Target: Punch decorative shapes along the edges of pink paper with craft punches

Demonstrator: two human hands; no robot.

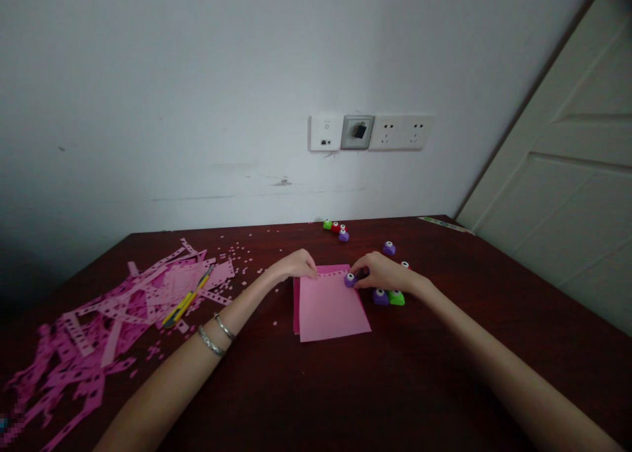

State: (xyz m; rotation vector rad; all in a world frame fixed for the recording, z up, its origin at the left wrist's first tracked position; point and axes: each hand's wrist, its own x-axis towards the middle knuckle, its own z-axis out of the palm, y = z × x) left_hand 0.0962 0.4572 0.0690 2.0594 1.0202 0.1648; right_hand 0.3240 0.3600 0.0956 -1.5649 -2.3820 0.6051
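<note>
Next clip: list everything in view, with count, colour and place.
pink paper: small stack, pink, table centre
held punch: one, purple, paper's far right corner
side punches: two, purple and green, right of paper
lone punch: one, purple, beyond right hand
far punches: about four, green, red, purple, far table edge
scraps: pile, pink, table left
utility knife: one, yellow, on scraps
wall sockets: row, white, wall
door: one, white, right
table: one, dark brown
bracelets: two, silver, left wrist
left hand: on paper's far left edge
right hand: grips held punch
</note>
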